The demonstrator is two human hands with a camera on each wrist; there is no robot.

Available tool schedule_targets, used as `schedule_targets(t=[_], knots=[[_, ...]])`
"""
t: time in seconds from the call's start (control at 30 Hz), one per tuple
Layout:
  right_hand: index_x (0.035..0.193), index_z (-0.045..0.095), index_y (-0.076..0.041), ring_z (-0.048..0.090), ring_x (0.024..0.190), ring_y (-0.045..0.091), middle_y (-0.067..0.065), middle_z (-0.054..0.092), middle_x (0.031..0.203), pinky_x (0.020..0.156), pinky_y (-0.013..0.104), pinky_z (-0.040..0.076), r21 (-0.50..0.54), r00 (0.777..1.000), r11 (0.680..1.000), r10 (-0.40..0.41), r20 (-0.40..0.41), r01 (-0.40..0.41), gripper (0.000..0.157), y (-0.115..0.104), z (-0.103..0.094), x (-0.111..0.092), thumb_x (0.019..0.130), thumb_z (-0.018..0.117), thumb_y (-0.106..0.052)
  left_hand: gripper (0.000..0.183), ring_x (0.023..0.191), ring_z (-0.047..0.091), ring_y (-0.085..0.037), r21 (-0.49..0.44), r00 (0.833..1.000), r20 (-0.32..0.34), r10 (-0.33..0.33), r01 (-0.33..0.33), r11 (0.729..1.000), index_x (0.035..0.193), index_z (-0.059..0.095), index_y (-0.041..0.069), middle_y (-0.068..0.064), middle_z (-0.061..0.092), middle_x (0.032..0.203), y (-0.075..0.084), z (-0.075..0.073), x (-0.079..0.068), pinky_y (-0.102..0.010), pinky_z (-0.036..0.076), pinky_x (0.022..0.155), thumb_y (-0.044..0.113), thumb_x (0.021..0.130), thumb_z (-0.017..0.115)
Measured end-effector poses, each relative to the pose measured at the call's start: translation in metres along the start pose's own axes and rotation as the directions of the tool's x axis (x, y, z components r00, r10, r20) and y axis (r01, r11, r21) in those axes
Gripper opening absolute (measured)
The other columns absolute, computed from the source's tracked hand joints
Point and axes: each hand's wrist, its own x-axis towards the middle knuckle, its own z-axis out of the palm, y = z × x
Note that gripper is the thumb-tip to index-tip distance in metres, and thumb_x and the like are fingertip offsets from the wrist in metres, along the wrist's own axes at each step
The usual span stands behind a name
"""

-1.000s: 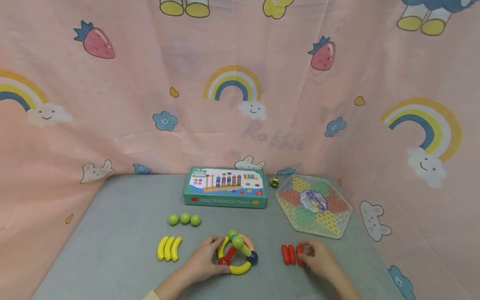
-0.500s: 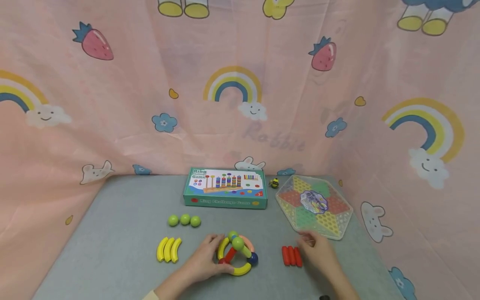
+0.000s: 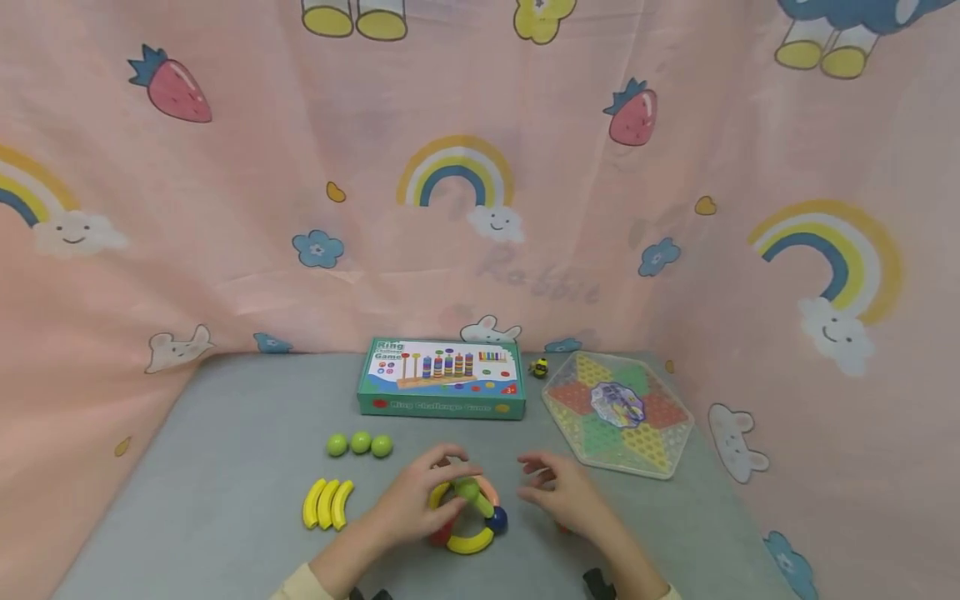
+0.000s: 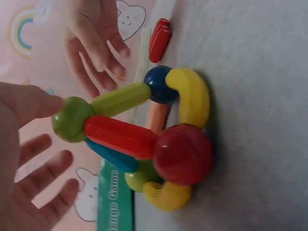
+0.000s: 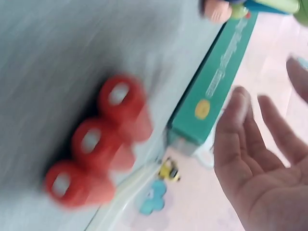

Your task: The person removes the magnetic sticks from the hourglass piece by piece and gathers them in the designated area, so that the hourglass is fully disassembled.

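A ball-and-stick magnetic toy (image 3: 470, 545) stands on the table in a pyramid shape. Its base joins curved yellow and salmon pieces with red, blue and green balls; red, light green and blue sticks rise to a green top ball (image 4: 73, 120). My left hand (image 3: 416, 498) is around the top, its thumb at that ball and the other fingers spread apart from it. To the right of the toy, my right hand (image 3: 572, 498) hovers with loosely bent fingers and nothing in them. Three red sticks (image 5: 103, 144) lie side by side below it, mostly hidden by that hand in the head view.
Three green balls (image 3: 360, 442) and three curved yellow pieces (image 3: 327, 504) lie in rows at the left. Behind are a green game box (image 3: 442, 406), a small bee figure (image 3: 539, 367) and a hexagonal game board (image 3: 618, 412). A pink printed curtain (image 3: 420, 275) hangs behind.
My right hand has left the red sticks and moved left towards the toy. My left hand has risen from the toy's base to its top. The head view has shifted slightly.
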Motion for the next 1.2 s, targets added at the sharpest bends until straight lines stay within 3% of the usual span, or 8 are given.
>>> schedule_targets(t=[0.13,0.27,0.5,0.77,1.2], knots=[[0.130,0.065,-0.011,0.065,0.104,0.028,0.012,0.067,0.123,0.087,0.048,0.055,-0.003,0.988,0.998,-0.068,0.135,0.069,0.048,-0.008,0.013,0.006,0.085,0.082,-0.015,0.046,0.106,0.059,-0.013,0.111,0.998,0.063,0.010,-0.017,0.994,0.134,0.065,0.031,0.002,0.056,0.137,0.005,-0.004,0.003,-0.028,0.054,0.085,0.022,0.090,0.076],[0.125,0.070,-0.016,0.065,0.107,0.030,0.009,0.067,0.122,0.087,0.048,0.056,0.004,0.985,0.997,-0.074,0.157,0.075,0.045,-0.009,0.021,0.008,0.082,0.084,-0.015,0.047,0.103,0.057,-0.012,0.116,0.992,0.120,-0.043,0.029,0.993,0.135,0.064,0.030,0.001,0.054,0.137,0.009,-0.003,0.007,-0.025,0.052,0.080,0.025,0.090,0.075],[0.118,0.075,-0.015,0.066,0.101,0.023,0.003,0.069,0.115,0.088,0.048,0.055,-0.070,0.968,0.993,-0.072,0.242,0.091,0.038,-0.007,0.033,0.012,0.082,0.085,-0.023,0.035,0.111,0.062,-0.011,0.164,0.980,0.179,-0.081,0.052,0.985,0.124,0.071,0.021,0.006,0.063,0.127,0.012,0.001,0.010,-0.031,0.055,0.092,0.021,0.089,0.077],[0.105,0.078,-0.013,0.063,0.107,0.026,0.005,0.066,0.116,0.092,0.052,0.053,-0.081,0.971,0.997,0.009,0.239,0.011,0.027,-0.008,0.041,0.015,0.082,0.085,-0.024,0.027,0.100,0.063,-0.007,0.154,0.987,0.153,-0.049,0.025,0.988,0.115,0.074,0.016,0.006,0.067,0.114,0.012,0.005,0.012,-0.025,0.055,0.087,0.013,0.089,0.077],[0.111,0.079,-0.013,0.062,0.105,0.025,0.004,0.066,0.117,0.090,0.051,0.054,-0.112,0.968,0.994,0.020,0.250,0.008,0.031,-0.008,0.041,0.016,0.083,0.084,-0.024,0.027,0.103,0.063,-0.006,0.137,0.985,0.159,-0.062,0.040,0.990,0.117,0.072,0.015,0.007,0.068,0.115,0.011,0.006,0.012,-0.026,0.055,0.089,0.015,0.091,0.076]])
